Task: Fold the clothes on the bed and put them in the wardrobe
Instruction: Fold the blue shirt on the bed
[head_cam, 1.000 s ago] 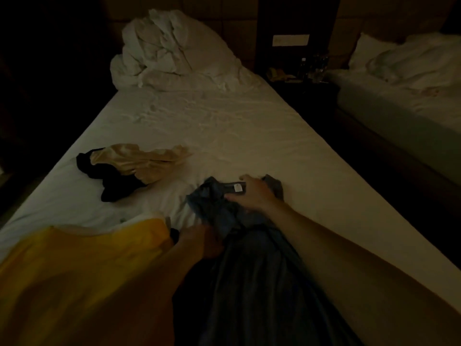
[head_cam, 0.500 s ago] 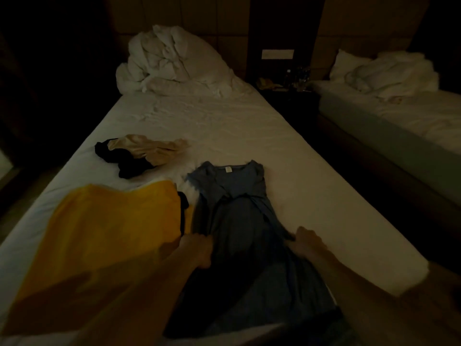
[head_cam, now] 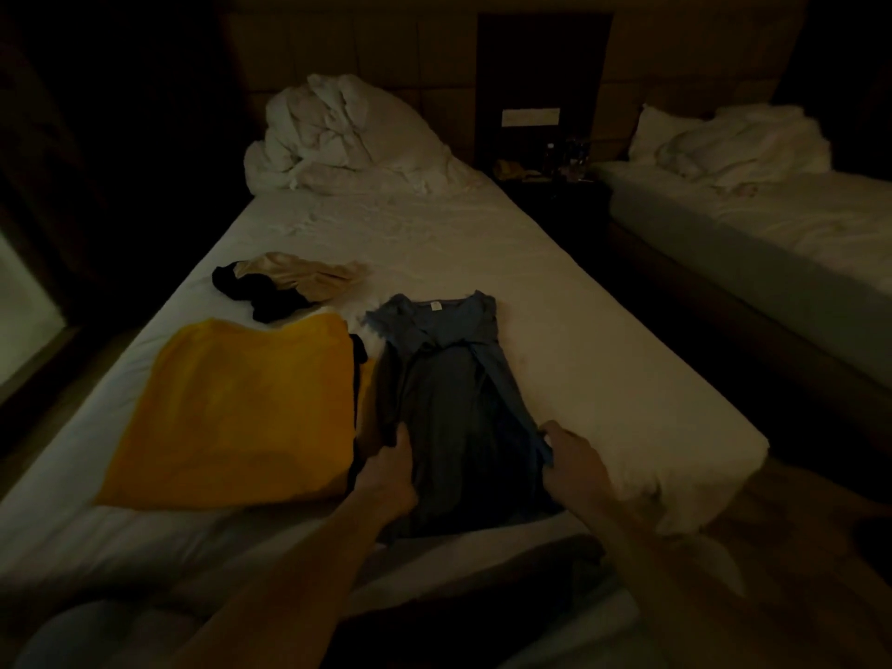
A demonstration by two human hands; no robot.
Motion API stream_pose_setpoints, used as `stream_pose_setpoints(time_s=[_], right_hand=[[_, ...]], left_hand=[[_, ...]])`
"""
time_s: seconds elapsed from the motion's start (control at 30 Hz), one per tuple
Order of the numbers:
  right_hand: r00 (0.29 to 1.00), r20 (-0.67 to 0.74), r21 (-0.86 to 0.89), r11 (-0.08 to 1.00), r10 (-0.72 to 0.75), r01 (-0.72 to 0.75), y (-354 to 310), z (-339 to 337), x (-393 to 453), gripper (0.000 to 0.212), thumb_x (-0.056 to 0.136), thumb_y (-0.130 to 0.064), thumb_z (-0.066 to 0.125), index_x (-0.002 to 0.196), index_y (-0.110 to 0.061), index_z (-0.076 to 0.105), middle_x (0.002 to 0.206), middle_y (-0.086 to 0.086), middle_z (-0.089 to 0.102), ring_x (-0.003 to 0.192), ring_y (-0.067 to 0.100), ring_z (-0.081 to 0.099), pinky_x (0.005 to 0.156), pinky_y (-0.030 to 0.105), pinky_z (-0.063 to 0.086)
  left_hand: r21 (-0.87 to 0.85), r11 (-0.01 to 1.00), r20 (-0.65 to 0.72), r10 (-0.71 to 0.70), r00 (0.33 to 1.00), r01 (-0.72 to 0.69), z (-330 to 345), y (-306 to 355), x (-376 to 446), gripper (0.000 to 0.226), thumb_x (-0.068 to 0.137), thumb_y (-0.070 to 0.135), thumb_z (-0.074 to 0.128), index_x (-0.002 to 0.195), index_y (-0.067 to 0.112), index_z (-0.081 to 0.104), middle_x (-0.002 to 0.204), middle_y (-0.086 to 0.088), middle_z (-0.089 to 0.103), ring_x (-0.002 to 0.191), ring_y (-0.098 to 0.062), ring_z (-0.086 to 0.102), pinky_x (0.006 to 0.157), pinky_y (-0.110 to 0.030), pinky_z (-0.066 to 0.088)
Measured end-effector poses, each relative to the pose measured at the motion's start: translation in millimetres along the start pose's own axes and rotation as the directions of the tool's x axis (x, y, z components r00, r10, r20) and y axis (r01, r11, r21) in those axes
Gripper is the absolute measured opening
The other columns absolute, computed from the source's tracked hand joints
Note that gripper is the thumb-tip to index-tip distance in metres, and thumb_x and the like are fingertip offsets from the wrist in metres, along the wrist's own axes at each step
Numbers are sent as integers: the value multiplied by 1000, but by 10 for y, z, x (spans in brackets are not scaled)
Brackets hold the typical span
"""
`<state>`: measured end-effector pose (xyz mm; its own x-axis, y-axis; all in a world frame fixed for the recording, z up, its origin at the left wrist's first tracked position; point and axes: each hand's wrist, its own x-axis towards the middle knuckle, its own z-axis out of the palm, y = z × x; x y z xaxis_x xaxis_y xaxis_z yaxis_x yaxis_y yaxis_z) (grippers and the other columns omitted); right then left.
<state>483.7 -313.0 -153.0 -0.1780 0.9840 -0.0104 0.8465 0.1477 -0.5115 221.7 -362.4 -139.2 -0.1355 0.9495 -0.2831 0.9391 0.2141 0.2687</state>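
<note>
duvet point(head_cam: 347, 132) bunched at headboard | nightstand point(head_cam: 550, 185) | second bed point(head_cam: 772, 224) right

Bed: white-sheeted mattress point(head_cam: 555, 301), centre.
Far end: crumpled white duvet point(head_cam: 347, 137).
Near left: folded yellow garment point(head_cam: 241, 408).
Just right of it, touching: long grey-blue dress point(head_cam: 449, 379).
Behind the yellow garment: black and beige clothes heap point(head_cam: 285, 284).
Far right, apart: second bed point(head_cam: 753, 219).
</note>
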Motion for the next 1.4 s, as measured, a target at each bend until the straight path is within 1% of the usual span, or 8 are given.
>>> stream_pose_setpoints(time_s=[0.17,0.33,0.47,0.7,0.87,1.0,1.17,1.4], right_hand=[[964,83,88,966,-252,245,-303,74,-140,35,88,-29,67,121,-18,63,118,5,66,106,21,61,88,26,45],[942,161,-61,950,-295,308,-92,256,-263,37,88,-9,53,124,-15,62,130,8,59,125,25,50,106,31,35],[860,384,-318,827,-336,464,178,273,-302,73,79,8,50,147,-17,39,156,2,31,146,21,25,117,32,21],[834,406,-530,647,-375,549,429,465,-171,111,29,2,79,132,-23,47,133,1,60,117,27,62,84,33,55],[841,369,-411,742,-395,530,81,286,-212,83,69,9,58,146,-15,38,138,14,50,126,35,48,100,39,42],[941,217,-126,949,-258,289,-76,90,-107,46,83,-2,50,123,-24,44,108,18,64,97,39,62,74,40,51],[987,-69,216,964,-144,156,-285,-185,122,24,79,4,61,89,-17,61,86,4,64,84,23,63,70,26,46],[945,-318,387,900,-73,199,-658,-490,814,17,85,-9,62,100,-4,67,91,5,63,84,22,58,78,33,51]], left_hand=[[111,989,-161,118,980,-101,-72,90,-147,92,88,65,47,154,23,-1,135,-14,53,118,-36,54,97,-47,44],[303,875,-1,396,918,-377,-44,-231,-242,43,92,22,50,133,13,40,129,-10,52,116,-29,53,91,-36,46],[410,751,180,490,853,-518,138,-517,-215,68,88,2,53,150,12,26,160,-4,15,139,-25,32,111,-32,31],[189,823,87,529,844,-535,167,-712,-148,58,92,2,52,147,16,38,157,-3,30,142,-19,32,117,-26,22],[10,881,-108,472,875,-473,226,-536,-93,44,82,-6,53,124,5,61,133,-12,56,127,-25,46,108,-27,29],[-252,889,-282,310,908,-381,239,-403,-41,7,87,15,67,91,10,66,89,4,62,84,-9,58,71,-19,39],[-673,678,-341,72,937,-297,62,-230,77,19,87,19,71,102,9,66,96,1,69,90,-9,64,77,-21,52],[-955,223,-222,-101,970,-195,-603,-36,516,29,99,19,53,128,15,58,123,-2,63,113,-22,61,92,-34,52]])
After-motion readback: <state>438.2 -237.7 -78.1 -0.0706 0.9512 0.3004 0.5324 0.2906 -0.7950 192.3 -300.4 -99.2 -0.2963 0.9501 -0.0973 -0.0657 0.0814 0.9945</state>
